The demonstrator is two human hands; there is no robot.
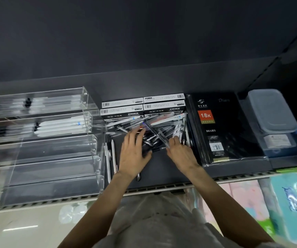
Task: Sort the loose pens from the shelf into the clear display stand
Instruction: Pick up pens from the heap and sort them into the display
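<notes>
A jumbled pile of loose pens (159,125) lies on the dark shelf (163,178), in front of the pen boxes. My left hand (134,153) rests palm down on the pile's left side, fingers spread. My right hand (180,153) pinches a clear pen (162,138) that slants up to the left over the pile. The clear display stand (54,145) with stepped tiers stands at the left; its two upper tiers hold white and black pens (60,125), while the lower tiers look bare. Two white pens (113,154) lie between the stand and my left hand.
Several white pen boxes (142,107) are stacked behind the pile. A black diary (223,127) in plastic wrap lies to the right, then a grey lidded plastic box (271,111). Colourful packages (287,208) sit below the shelf's front edge at the right.
</notes>
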